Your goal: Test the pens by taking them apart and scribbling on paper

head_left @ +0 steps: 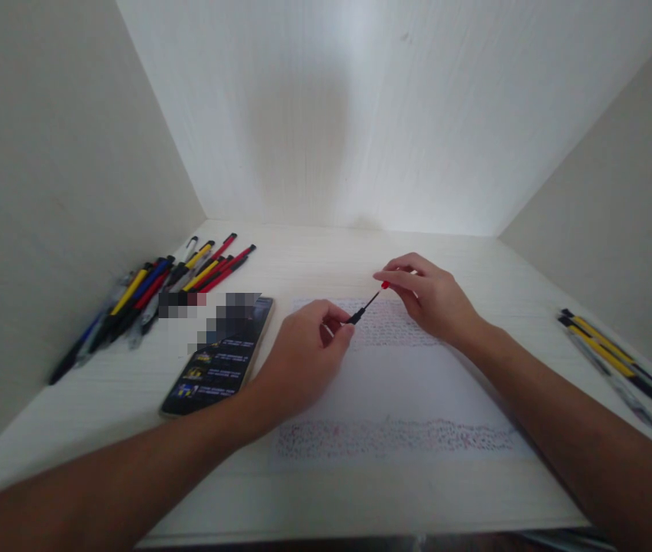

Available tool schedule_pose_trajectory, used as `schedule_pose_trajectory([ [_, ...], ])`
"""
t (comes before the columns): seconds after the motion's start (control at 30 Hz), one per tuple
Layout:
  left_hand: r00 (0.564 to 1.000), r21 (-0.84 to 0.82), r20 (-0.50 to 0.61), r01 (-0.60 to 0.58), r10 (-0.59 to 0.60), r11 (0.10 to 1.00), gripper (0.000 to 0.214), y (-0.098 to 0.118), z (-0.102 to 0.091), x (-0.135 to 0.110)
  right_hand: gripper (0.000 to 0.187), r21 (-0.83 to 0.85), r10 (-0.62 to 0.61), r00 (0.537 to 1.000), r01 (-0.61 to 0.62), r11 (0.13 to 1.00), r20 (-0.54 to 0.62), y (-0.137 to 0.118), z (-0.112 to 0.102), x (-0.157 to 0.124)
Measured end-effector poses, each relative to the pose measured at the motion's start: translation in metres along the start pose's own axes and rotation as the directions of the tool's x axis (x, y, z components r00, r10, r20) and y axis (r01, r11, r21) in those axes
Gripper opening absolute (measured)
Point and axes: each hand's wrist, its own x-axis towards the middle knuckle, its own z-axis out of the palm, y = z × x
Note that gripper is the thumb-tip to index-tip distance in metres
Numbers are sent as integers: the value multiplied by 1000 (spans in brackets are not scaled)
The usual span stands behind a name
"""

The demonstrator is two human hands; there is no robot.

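Observation:
My left hand (303, 356) and my right hand (433, 299) hold a thin pen (367, 305) between them, above a white sheet of paper (400, 391). The left fingers pinch the pen's black end. The right fingertips pinch its red end. The pen slants up to the right. The sheet carries bands of small red scribbles near its far and near edges.
A smartphone (219, 360) with a lit screen lies left of the paper. A heap of several pens (153, 295) in red, yellow, blue and black rests at the left wall. A few yellow-and-black pens (614, 360) lie at the right. White walls enclose the desk (101, 414).

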Motion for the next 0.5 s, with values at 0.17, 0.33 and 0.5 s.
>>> schedule_pose_trajectory([
  [0.17, 992, -91, -106, 60, -69, 994, 15, -3, -2, 3, 33, -125, -22, 997, 31, 992, 69, -8, -3, 1],
  [0.33, 944, -406, -249, 100, -215, 908, 19, 0, -4, 5, 29, -10, 1, 990, 0, 1000, 142, -29, -2, 1],
  [0.5, 908, -593, -333, 7, -254, 805, 22, 2, -3, 5, 27, 104, 13, 997, -21, 994, 74, -43, -2, 2],
])
